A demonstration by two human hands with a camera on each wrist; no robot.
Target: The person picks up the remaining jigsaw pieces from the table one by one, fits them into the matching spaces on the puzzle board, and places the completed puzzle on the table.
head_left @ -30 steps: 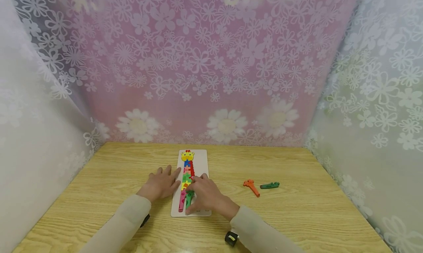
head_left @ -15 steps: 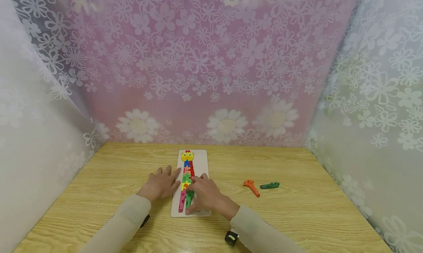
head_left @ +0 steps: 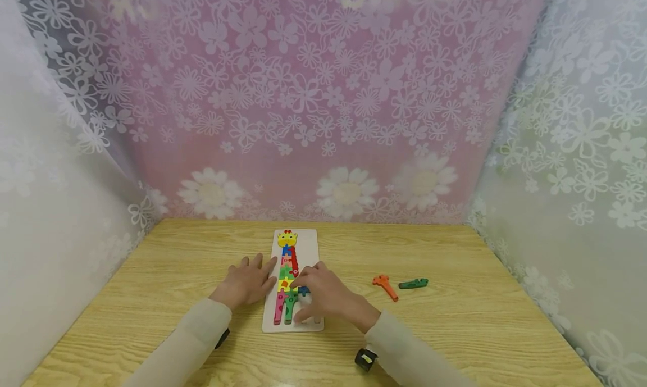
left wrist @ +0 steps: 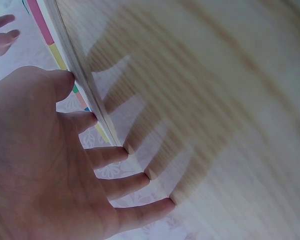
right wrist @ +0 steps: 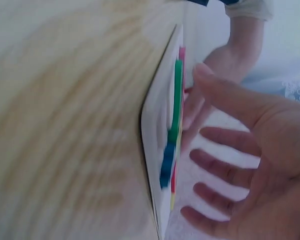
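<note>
Puzzle board lies near the worktop's far edge; left hand, fingers straight, meets its side; right hand, relaxed, empty, hovers above. Best press the blue piece evenly, board braced.

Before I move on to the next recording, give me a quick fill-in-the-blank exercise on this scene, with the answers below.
1. The giraffe head at the far end of the board has a ____ face.
2. In the head view, the leg piece just left of the green leg piece is ____.
3. In that view, the right hand partly hides a dark ____ piece.
4. Loose on the table lie one green piece and one ____ piece.

Missing words: yellow; pink; blue; orange.
</note>
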